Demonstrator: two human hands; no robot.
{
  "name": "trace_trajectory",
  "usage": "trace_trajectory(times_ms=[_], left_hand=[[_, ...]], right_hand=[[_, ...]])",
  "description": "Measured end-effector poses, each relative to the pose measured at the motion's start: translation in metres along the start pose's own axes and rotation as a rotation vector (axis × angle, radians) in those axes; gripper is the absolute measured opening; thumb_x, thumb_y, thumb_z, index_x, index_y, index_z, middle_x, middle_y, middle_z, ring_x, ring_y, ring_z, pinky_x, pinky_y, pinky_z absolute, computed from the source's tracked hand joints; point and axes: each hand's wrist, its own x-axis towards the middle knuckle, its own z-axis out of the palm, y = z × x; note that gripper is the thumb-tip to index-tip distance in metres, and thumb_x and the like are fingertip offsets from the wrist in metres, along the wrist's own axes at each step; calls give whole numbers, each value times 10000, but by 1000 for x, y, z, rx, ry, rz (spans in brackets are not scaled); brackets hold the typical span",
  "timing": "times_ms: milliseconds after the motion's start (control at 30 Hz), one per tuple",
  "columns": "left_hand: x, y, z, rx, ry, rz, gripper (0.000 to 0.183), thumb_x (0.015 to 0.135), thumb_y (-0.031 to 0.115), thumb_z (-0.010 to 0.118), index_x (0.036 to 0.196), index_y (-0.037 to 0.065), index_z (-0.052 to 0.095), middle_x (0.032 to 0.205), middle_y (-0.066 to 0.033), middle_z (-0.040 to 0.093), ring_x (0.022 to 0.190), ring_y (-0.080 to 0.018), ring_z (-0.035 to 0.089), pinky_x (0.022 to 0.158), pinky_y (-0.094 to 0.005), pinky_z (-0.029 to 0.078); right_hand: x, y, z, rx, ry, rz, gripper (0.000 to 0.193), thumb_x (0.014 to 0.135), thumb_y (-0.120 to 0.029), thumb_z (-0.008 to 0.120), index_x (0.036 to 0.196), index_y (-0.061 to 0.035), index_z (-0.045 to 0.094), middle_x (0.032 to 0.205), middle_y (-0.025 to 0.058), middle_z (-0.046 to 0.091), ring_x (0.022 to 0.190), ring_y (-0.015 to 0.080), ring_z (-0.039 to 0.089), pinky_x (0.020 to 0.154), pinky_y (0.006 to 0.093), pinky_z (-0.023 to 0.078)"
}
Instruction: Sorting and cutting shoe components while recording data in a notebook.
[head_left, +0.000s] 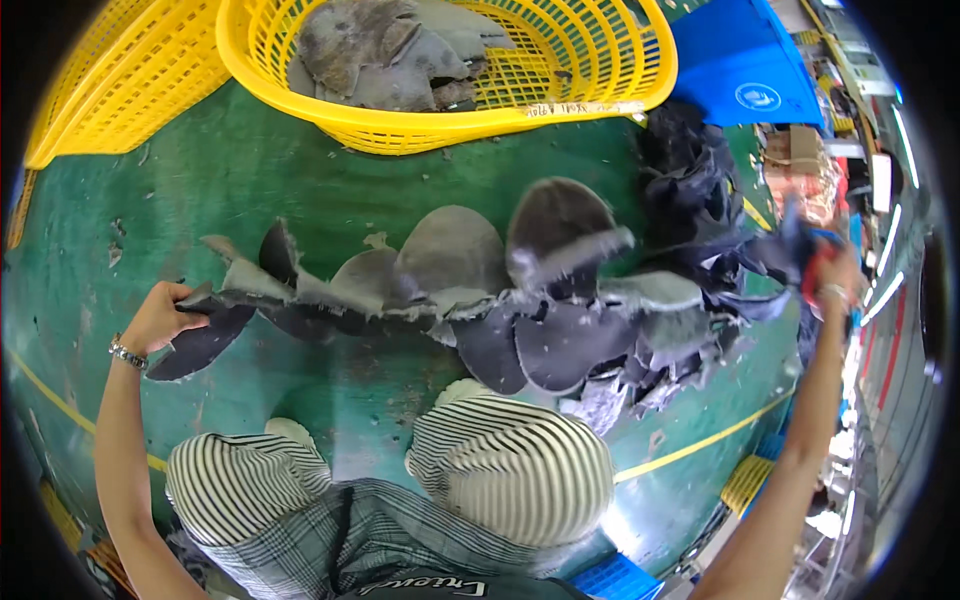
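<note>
A long ragged strip of joined dark grey, felt-like scrap (465,300) stretches across in front of me, with rounded flaps hanging above and below it. My left hand (165,320) is closed on its left end, pinching the material between thumb and fingers. Far to the right, my right hand (842,278) is blurred by motion and closed round something red (822,262) that I cannot make out. Dark scrap lies right beside that hand. Toward the right, the strip runs into a tangled heap of black scrap (690,190).
A yellow plastic basket (390,130) with grey scrap pieces stands at the far side. Another yellow basket (130,90) is tilted at the far left, and a blue bin (740,60) stands far right. My knees (510,460) are close below the strip, over the green floor (270,180).
</note>
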Motion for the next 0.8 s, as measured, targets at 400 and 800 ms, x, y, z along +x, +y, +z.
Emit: trace_trajectory(times_ms=[400, 800], left_hand=[[-64, -172, -170, -90, 569, 216, 198, 674, 7, 720, 772, 15, 549, 853, -14, 503, 785, -117, 476, 674, -282, 391], [8, -3, 31, -394, -922, 299, 282, 686, 83, 761, 925, -11, 645, 802, -7, 648, 735, -55, 555, 662, -256, 472]], right_hand=[[-348, -332, -37, 887, -677, -358, 262, 699, 2, 545, 922, -124, 494, 829, 188, 606, 820, 393, 577, 690, 476, 441], [-127, 27, -53, 356, -333, -17, 428, 711, -21, 640, 1119, -62, 518, 969, 121, 612, 948, 267, 583, 807, 377, 461]])
